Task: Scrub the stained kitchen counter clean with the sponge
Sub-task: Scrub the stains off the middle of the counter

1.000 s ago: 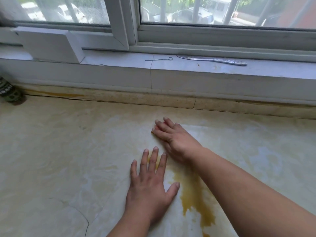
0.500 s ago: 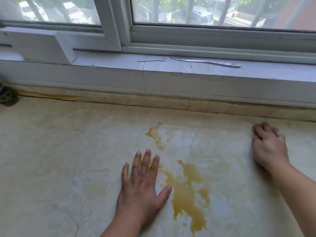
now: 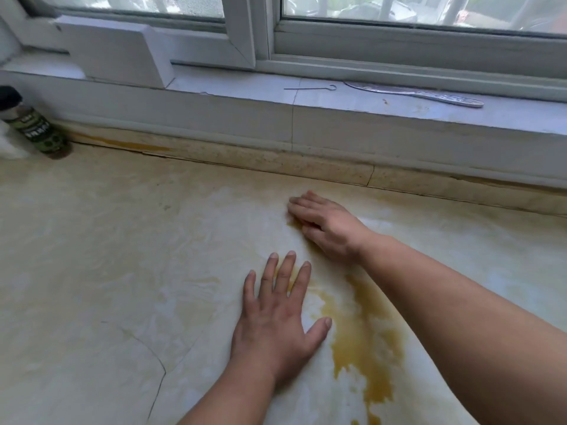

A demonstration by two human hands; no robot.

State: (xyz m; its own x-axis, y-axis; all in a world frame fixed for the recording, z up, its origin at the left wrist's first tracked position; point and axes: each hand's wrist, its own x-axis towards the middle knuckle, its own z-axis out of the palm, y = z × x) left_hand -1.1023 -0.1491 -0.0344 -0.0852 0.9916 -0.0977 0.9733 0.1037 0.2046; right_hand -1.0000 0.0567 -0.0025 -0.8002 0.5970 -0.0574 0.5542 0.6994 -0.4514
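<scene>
Left hand (image 3: 277, 314): flat, fingers spread, pressing the counter (image 3: 92, 271) at lower centre.
Right hand (image 3: 325, 227): fingers curled low over the stain (image 3: 365, 338) (sponge hidden, grip unclear).
Room: bare counter leftward.

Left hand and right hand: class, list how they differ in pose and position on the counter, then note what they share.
The left hand lies flat with fingers straight and spread; the right hand has fingers bent and bunched, possibly over something hidden. The left hand is nearer the camera, beside the large yellow stain; the right hand is farther back, towards the window sill. Both rest on the counter.
</scene>
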